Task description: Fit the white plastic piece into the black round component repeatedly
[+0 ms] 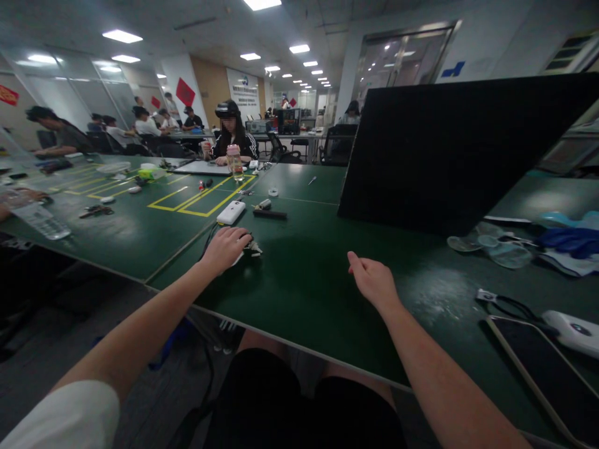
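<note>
My left hand (226, 249) rests on the green table with its fingers bent over a small item that it mostly hides. A white edge shows beneath the palm, and a cluster of small pale pieces (254, 249) pokes out beside the fingertips. My right hand (375, 282) lies on its side at the right, fingers curled in and thumb lying along the top; nothing shows in it. Just beyond my left hand are a white power-bank-like device (231, 212), a black bar (270, 214) and a small grey cylinder (264, 204).
A large black panel (449, 156) stands at the right. Nearer are a phone (543, 368), a white device (573, 330), clear goggles (500, 246) and a blue glove (571, 241). A plastic bottle (44, 218) lies left. Across the table sits a person wearing a headset, behind a drink bottle (234, 163).
</note>
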Tool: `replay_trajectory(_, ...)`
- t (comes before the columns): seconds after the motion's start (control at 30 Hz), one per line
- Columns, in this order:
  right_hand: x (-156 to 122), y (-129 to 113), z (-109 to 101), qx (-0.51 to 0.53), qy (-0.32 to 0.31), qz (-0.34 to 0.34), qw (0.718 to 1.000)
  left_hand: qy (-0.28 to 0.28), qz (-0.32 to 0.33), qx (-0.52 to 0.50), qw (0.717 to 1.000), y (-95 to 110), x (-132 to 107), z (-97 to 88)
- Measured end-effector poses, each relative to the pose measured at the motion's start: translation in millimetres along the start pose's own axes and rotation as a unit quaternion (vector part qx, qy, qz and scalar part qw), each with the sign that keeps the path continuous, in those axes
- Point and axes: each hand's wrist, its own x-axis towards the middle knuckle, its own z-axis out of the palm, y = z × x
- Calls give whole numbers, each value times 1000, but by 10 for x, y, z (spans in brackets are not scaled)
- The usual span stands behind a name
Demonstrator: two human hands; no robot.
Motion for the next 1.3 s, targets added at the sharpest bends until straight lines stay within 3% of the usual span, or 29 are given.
replay_trajectory(0.07,-8,-5,-13,4,5,3,1000,20,-119,-13,993,-70,29,33)
replay_trajectory(0.17,-12,-18,-19,7,1,-1,1000,41,-310,-88,946,-103,117,158)
replay_trajectory(0.23,-10,-16,-18,8,-6,-4,1000,38,-371,-158,914,-32,204,277)
replay_trajectory(0.3,-4,-3,-17,11,-6,-4,1000,19,-380,-214,900,114,303,394)
replay_trajectory(0.37,5,18,-22,11,1,-3,1000,-11,-361,-243,900,318,407,485)
replay_trajectory(0.47,23,42,-55,-5,19,-3,1000,-62,-290,-244,923,710,566,551)
replay_trajectory(0.6,32,50,-174,-22,65,10,998,-132,-160,-226,952,1423,755,568)
replay_trajectory(0.77,52,115,-359,8,160,51,986,-175,-16,-285,942,2390,882,573)
replay_trajectory(0.87,100,192,-412,31,185,72,980,-195,23,-313,929,2697,929,548)
replay_trajectory(0.93,133,230,-415,39,187,72,979,-194,19,-352,916,2711,951,516)
replay_trajectory(1.0,146,237,-397,31,168,55,984,-160,-9,-401,902,2575,950,482)
replay_trajectory(1.17,69,131,-228,-57,51,-94,993,-14,-141,-411,900,1812,820,496)
replay_trajectory(1.3,23,35,-24,-108,-56,-200,972,-4,-229,-352,908,1345,705,552)
